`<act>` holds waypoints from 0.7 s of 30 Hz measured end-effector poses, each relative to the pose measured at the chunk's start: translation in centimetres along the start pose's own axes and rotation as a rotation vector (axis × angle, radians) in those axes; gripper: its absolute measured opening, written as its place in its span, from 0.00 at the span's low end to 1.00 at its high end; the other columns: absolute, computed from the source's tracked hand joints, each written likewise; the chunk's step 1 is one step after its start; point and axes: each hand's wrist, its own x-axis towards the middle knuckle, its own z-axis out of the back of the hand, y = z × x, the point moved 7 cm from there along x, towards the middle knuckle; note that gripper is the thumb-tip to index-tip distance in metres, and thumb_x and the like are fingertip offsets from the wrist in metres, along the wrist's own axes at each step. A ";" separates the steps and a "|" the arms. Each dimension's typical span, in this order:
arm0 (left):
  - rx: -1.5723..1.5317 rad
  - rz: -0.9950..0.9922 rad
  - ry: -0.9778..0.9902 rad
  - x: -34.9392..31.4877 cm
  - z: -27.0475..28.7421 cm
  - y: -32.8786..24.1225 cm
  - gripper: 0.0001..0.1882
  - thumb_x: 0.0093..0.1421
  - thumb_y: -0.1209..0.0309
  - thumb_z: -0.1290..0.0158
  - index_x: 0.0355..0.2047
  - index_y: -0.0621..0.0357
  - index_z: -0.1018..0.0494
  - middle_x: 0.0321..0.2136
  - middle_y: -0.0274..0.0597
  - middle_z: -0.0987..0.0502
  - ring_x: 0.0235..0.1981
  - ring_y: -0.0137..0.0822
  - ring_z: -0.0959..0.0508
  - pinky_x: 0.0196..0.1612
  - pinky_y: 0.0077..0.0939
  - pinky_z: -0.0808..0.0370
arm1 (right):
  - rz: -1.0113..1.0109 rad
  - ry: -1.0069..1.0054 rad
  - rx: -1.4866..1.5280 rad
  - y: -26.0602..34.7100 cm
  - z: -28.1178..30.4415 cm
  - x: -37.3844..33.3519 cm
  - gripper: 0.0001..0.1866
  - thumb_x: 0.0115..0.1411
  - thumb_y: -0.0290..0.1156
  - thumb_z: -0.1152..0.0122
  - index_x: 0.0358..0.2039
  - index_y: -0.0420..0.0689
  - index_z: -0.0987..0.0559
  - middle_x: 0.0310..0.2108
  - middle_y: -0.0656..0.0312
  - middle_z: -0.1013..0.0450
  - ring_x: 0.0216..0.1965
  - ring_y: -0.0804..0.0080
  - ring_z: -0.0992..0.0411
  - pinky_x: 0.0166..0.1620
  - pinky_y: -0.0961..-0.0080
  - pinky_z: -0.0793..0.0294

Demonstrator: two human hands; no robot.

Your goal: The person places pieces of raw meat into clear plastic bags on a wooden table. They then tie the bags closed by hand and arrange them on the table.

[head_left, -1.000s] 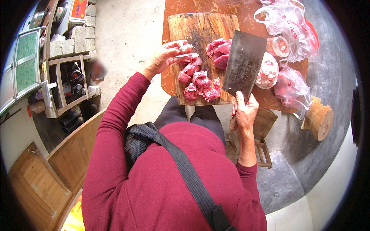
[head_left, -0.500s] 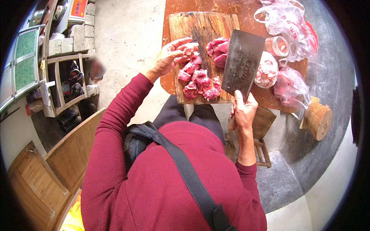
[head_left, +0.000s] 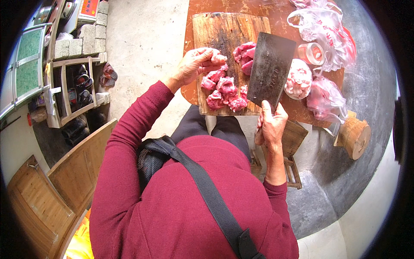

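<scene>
A worn wooden cutting board (head_left: 215, 30) lies on a reddish-brown table (head_left: 241, 6). Several red chunks of raw meat (head_left: 226, 88) are piled on its near half. My left hand (head_left: 194, 64) is shut on one meat chunk at the pile's left edge. My right hand (head_left: 271, 125) grips the handle of a broad dark cleaver (head_left: 271, 69), its blade held flat above the board's right side, beside the meat.
Clear plastic bags with pale and pink meat (head_left: 299, 80) and a small round container (head_left: 311, 52) lie right of the board. A wooden stump (head_left: 354, 136) stands at right. A low wooden stool (head_left: 293, 142) is under my right hand. A shoe rack (head_left: 73, 90) stands at left.
My left hand has closed on a meat chunk and drawn it slightly toward the pile's left side. The cleaver stays about where it was.
</scene>
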 end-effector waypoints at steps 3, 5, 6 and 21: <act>-0.036 -0.012 0.014 -0.2 -0.5 -0.2 0.14 0.62 0.66 0.53 0.43 0.63 0.32 0.41 0.48 0.26 0.44 0.38 0.24 0.50 0.34 0.27 | -0.003 0.000 -0.008 0.1 -0.1 -0.1 0.08 0.61 0.28 0.48 0.26 0.41 0.32 0.12 0.70 0.38 0.10 0.84 0.41 0.13 0.84 0.42; -0.038 -0.011 0.010 -0.3 -0.9 -0.5 0.15 0.62 0.68 0.53 0.45 0.64 0.33 0.42 0.49 0.26 0.45 0.38 0.25 0.51 0.34 0.27 | 0.005 0.002 -0.022 -0.1 0.0 0.0 0.07 0.61 0.27 0.48 0.26 0.41 0.32 0.12 0.70 0.38 0.10 0.84 0.41 0.13 0.84 0.42; -0.033 -0.017 0.011 -0.3 -0.9 -0.5 0.15 0.61 0.70 0.53 0.46 0.64 0.34 0.43 0.49 0.26 0.45 0.38 0.25 0.51 0.34 0.27 | 0.007 0.003 -0.022 -0.1 0.0 0.0 0.07 0.61 0.27 0.48 0.26 0.41 0.32 0.12 0.70 0.38 0.10 0.84 0.41 0.13 0.84 0.42; 0.037 -0.143 -0.015 0.3 -1.3 -2.2 0.18 0.58 0.73 0.48 0.49 0.64 0.34 0.44 0.48 0.27 0.45 0.37 0.25 0.50 0.32 0.27 | 0.003 -0.011 -0.073 -0.1 0.3 -0.2 0.09 0.61 0.30 0.48 0.26 0.41 0.32 0.11 0.69 0.39 0.09 0.83 0.42 0.13 0.83 0.41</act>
